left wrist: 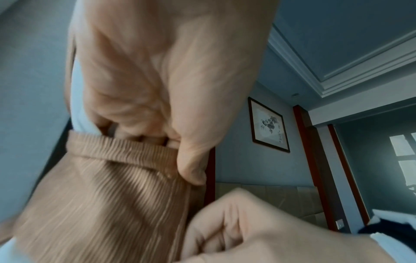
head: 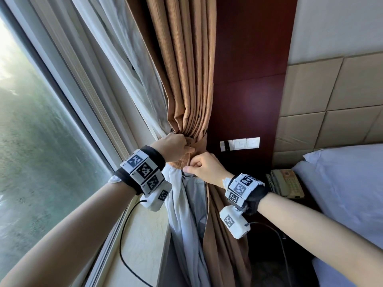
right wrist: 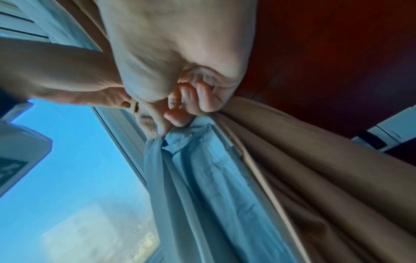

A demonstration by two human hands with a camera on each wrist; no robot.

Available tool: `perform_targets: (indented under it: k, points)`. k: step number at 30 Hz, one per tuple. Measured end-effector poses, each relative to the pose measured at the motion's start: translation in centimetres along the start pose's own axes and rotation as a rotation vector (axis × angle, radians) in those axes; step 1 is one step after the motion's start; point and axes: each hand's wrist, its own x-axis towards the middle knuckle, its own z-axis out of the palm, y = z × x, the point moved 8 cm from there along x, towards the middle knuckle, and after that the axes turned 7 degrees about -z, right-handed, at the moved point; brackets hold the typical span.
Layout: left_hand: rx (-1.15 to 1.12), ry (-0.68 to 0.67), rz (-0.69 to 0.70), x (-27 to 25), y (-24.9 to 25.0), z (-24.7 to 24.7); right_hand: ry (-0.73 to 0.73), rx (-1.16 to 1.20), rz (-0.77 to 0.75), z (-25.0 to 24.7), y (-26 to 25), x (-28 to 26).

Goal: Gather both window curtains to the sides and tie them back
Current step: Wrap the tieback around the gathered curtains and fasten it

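A brown ribbed curtain (head: 186, 79) with a white lining (head: 178, 204) is bunched against the right side of the window. A matching brown tieback band (left wrist: 121, 147) wraps the bunch. My left hand (head: 176, 145) grips the bunch at the band; in the left wrist view its fingers (left wrist: 157, 138) curl behind the band and the thumb presses its front. Just below and to the right, my right hand (head: 204, 167) pinches curtain fabric under the band. In the right wrist view, my right hand (right wrist: 180, 110) has its fingers curled where the lining (right wrist: 202, 169) meets the brown cloth (right wrist: 315, 160).
Window glass (head: 31, 131) and a pale sill (head: 143, 235) lie to the left. A dark wood panel (head: 248, 79) with wall switches (head: 240, 143) stands behind the curtain. A telephone (head: 286, 183), a bed pillow (head: 342, 183) and a padded headboard (head: 331, 100) are at the right.
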Motion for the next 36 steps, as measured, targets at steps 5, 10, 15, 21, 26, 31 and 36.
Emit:
perform_targets:
  k: [5,10,15,21,26,31,36]
  points:
    - [0.046,0.126,0.018,-0.5,-0.2,0.1,0.008,-0.064,0.038,-0.1,-0.1,0.5]
    - [0.213,0.180,0.016,-1.3,-0.4,-0.1,0.047,-0.275,0.061,-0.5,-1.1,0.8]
    - [-0.060,0.239,0.068,-1.6,-1.7,-0.1,0.020,-0.202,0.105,-0.7,-0.3,1.0]
    - [-0.215,0.546,0.196,-4.9,-3.2,-1.5,0.000,0.102,0.042,-2.1,1.8,0.5]
    - [-0.185,0.779,0.286,-8.0,-4.0,-0.5,0.152,0.230,0.135,-3.6,4.8,-1.7]
    - [-0.366,0.664,0.199,-7.2,-4.6,4.5,0.058,0.145,0.103,-0.8,4.8,-4.2]
    - [-0.330,0.511,0.083,-8.1,-4.0,9.7,-0.092,0.082,0.088,1.6,5.4,-6.1]
